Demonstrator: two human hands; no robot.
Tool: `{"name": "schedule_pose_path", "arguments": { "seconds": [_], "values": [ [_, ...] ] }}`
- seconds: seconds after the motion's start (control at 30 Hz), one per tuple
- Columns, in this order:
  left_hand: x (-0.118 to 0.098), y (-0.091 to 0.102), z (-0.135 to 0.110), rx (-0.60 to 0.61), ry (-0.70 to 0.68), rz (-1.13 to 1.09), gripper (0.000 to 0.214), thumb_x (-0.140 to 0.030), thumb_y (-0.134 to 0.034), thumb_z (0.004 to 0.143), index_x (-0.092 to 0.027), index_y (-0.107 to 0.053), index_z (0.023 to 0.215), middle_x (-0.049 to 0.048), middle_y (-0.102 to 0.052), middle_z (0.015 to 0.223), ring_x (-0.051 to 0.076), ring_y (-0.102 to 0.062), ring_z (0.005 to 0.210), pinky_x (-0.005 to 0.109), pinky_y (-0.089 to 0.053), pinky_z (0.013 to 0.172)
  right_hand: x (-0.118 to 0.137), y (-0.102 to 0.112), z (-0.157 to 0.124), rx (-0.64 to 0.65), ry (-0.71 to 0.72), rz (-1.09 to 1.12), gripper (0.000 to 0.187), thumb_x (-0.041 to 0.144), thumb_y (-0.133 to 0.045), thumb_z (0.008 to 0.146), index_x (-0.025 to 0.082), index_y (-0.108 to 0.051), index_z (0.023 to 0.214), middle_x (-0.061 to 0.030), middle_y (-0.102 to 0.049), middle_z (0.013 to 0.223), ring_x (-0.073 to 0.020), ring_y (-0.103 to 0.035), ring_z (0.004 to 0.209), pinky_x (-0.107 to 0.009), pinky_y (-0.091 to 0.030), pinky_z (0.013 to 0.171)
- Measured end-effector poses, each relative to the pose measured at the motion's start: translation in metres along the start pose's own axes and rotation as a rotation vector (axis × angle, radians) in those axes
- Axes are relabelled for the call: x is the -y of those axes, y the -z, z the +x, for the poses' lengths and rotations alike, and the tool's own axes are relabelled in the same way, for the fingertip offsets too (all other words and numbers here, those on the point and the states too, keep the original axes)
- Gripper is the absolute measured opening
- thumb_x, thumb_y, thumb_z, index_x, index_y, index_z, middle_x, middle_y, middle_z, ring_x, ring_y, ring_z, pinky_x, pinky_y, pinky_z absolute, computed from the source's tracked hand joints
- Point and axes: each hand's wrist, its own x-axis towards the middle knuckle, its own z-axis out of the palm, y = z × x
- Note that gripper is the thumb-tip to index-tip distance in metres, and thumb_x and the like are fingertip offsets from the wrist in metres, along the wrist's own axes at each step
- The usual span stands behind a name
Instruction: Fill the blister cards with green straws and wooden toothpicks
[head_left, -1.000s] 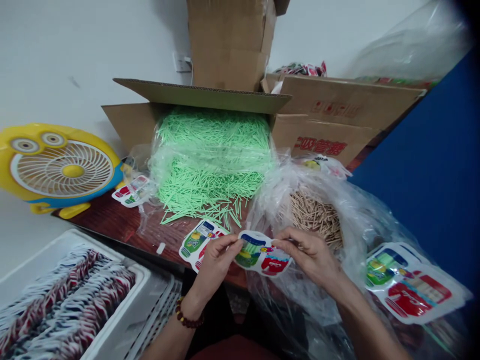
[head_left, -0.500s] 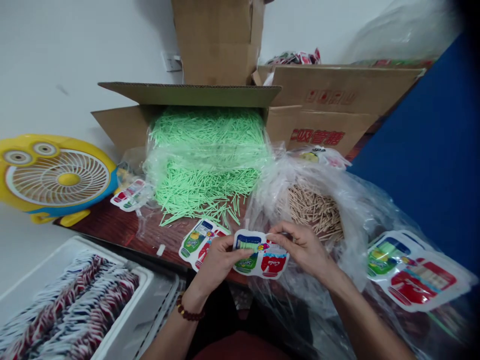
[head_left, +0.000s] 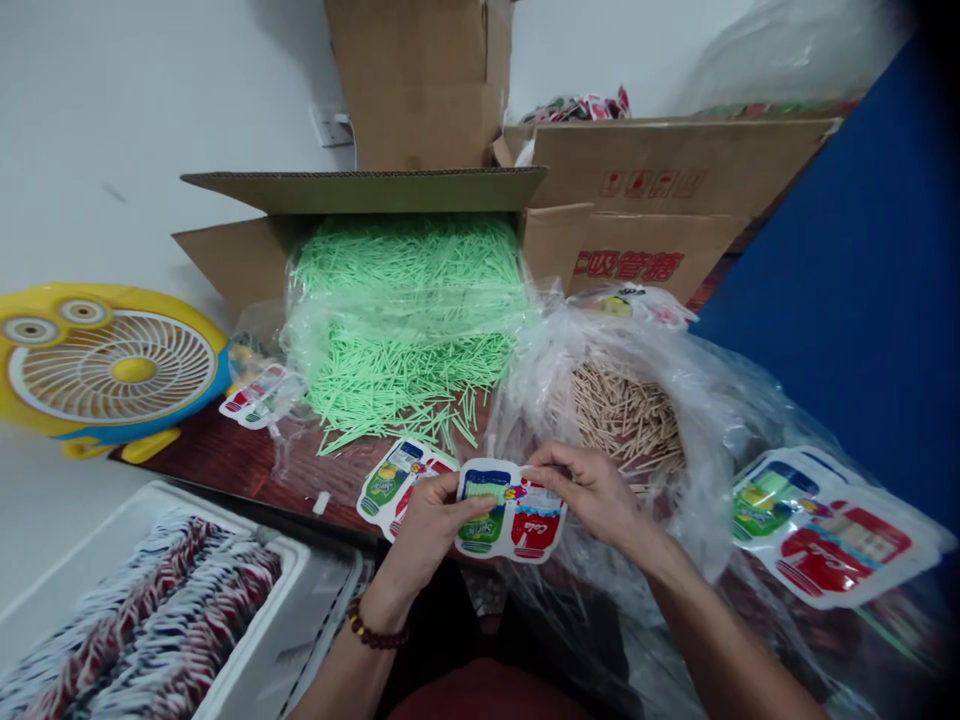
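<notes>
Between my two hands is a flat printed candy packet (head_left: 510,538), with a green Sprite half on the left and a red Cola half on the right. My left hand (head_left: 433,525) pinches its left edge, thumb across the front. At the upper right edge, my right hand (head_left: 589,488) has its fingers closed on the packet. Pale green sticks show through the packet's left window. Just left of it, another packet (head_left: 391,484) lies on the table, partly behind my left hand. A heap of brown candy sticks (head_left: 622,415) sits in clear plastic beyond my right hand.
Green candy sticks (head_left: 405,350) spill from an open cardboard box (head_left: 360,190). A packet stack (head_left: 847,535) lies at right on clear plastic. A yellow fan (head_left: 135,370) stands at left, above a white bin (head_left: 247,620) full of packets. A blue panel (head_left: 840,320) borders the right.
The view has shifted slightly. Both hands keep their grip on the packet, which appears a little further left and lower.
</notes>
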Motion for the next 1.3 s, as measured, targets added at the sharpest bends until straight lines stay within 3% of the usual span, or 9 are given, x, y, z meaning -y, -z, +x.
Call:
{"name": "schedule_pose_path", "arguments": {
  "seconds": [0.2,0.37,0.5,0.6,0.77,1.03,1.13,1.3],
  "values": [
    [0.002,0.003,-0.003,0.012,-0.060,0.042,0.023,-0.028,-0.076,0.071,-0.013,-0.075,0.088,0.0040,-0.076,0.080,0.020,-0.068,0.071,0.032,-0.055,0.072,0.000,0.001,0.001,-0.007,-0.005,0.011,0.021,0.036,-0.056,0.088,0.019,-0.066,0.079,0.0019,-0.066,0.069,-0.0118,-0.059,0.061,-0.021,-0.042,0.056],
    [-0.006,-0.006,-0.009,0.059,-0.169,0.051,0.028,-0.028,-0.073,0.075,-0.017,-0.064,0.099,0.0016,-0.070,0.092,0.016,-0.063,0.083,0.025,-0.051,0.075,0.008,-0.004,-0.003,0.012,-0.016,0.048,0.020,0.034,-0.056,0.088,0.018,-0.065,0.079,0.0014,-0.066,0.070,-0.0118,-0.058,0.063,-0.021,-0.041,0.058],
    [-0.003,-0.014,-0.008,-0.036,-0.219,0.153,0.029,-0.030,-0.075,0.072,-0.019,-0.055,0.090,-0.0038,-0.060,0.077,0.012,-0.056,0.071,0.020,-0.046,0.065,0.011,-0.009,-0.007,0.081,-0.011,0.137,0.019,0.034,-0.056,0.088,0.018,-0.064,0.081,0.0020,-0.065,0.072,-0.0115,-0.057,0.066,-0.021,-0.041,0.061],
    [0.000,-0.016,-0.008,-0.040,-0.216,0.251,0.030,-0.032,-0.075,0.071,-0.019,-0.054,0.088,-0.0054,-0.056,0.072,0.011,-0.052,0.066,0.019,-0.044,0.062,0.007,-0.011,-0.010,0.149,-0.031,0.202,0.013,0.031,-0.059,0.086,0.019,-0.064,0.083,0.0027,-0.063,0.073,-0.0116,-0.056,0.067,-0.021,-0.041,0.061],
    [0.005,-0.019,-0.008,-0.037,-0.175,0.339,0.023,-0.032,-0.075,0.069,-0.016,-0.060,0.078,-0.0032,-0.061,0.069,0.014,-0.055,0.065,0.021,-0.044,0.061,-0.001,-0.016,-0.015,0.090,-0.039,0.151,0.016,0.029,-0.060,0.085,0.018,-0.064,0.075,0.0038,-0.059,0.066,-0.0109,-0.052,0.063,-0.020,-0.038,0.059],
    [0.009,-0.022,0.007,0.140,-0.137,0.425,0.018,-0.033,-0.069,0.076,-0.015,-0.067,0.075,0.0000,-0.064,0.070,0.015,-0.054,0.064,0.023,-0.044,0.061,-0.015,-0.011,-0.024,0.021,0.024,0.015,0.022,0.033,-0.060,0.087,0.017,-0.063,0.073,0.0039,-0.058,0.065,-0.0093,-0.052,0.061,-0.019,-0.034,0.058],
    [0.008,-0.026,0.012,0.203,-0.159,0.496,0.017,-0.031,-0.066,0.079,-0.015,-0.065,0.072,0.0001,-0.062,0.072,0.016,-0.055,0.068,0.023,-0.043,0.065,-0.023,-0.006,-0.027,0.024,0.020,-0.038,0.026,0.036,-0.058,0.089,0.017,-0.063,0.072,0.0041,-0.057,0.063,-0.0091,-0.052,0.061,-0.019,-0.033,0.058],
    [0.014,-0.030,0.022,0.276,-0.121,0.512,0.021,-0.032,-0.061,0.082,-0.015,-0.063,0.070,-0.0020,-0.055,0.065,0.013,-0.050,0.062,0.021,-0.040,0.059,-0.033,-0.004,-0.030,0.068,-0.008,-0.053,0.032,0.040,-0.055,0.090,0.017,-0.063,0.070,0.0048,-0.055,0.061,-0.0084,-0.051,0.058,-0.020,-0.033,0.056]
  ]
}}
